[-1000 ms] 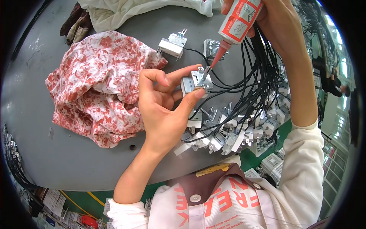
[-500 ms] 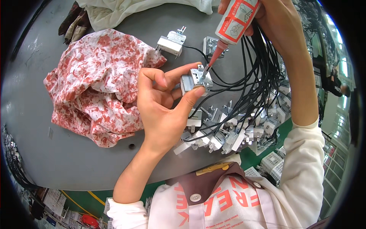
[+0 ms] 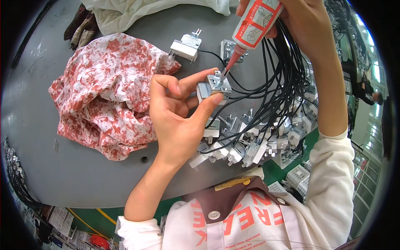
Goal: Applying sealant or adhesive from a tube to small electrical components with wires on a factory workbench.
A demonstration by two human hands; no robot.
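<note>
Between the thumb and fingertips of my left hand is a small white-and-metal switch-like part, its metal face turned up. My right hand is closed around a white-and-red squeeze bottle, tipped nozzle down. The bottle's reddish tapered nozzle reaches the short post on the metal face; whether fluid is coming out cannot be made out. Just beyond lie a similar white part on its own and another metal-faced part, partly hidden behind the nozzle.
Black cables run in a thick bundle on the right. Several similar parts are heaped near the table's front edge. A red-and-white patterned cloth lies crumpled on the grey table at left, with a cream cloth at the back.
The bottle and its nozzle have shifted very slightly left. My left hand keeps the same grip on the part.
</note>
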